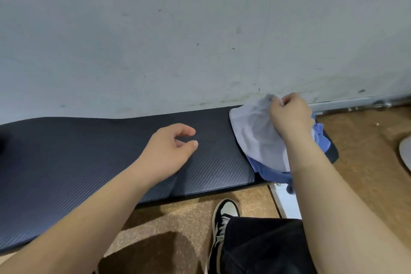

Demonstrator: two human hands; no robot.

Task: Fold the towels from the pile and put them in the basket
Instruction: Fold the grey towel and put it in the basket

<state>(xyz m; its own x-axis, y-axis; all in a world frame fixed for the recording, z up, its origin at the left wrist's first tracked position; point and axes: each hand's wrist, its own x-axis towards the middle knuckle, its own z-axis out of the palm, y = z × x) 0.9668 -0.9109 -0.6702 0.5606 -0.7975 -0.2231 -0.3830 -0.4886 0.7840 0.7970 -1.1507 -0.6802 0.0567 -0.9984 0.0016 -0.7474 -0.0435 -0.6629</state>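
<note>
While the right hand (289, 115) pinches the far edge of the pale grey towel (255, 135) atop the blue towels (273, 173) at the bench's (111, 158) right end, the left hand (169, 151) hovers loosely curled, holding nothing. The cloth looks light and limp; gripping two corners should spread it best. No basket shows.

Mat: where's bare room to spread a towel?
Free: the dark mat from the left hand to its left end. Crowded: right end, where the right hand grips the pale towel atop blue towels.
</note>
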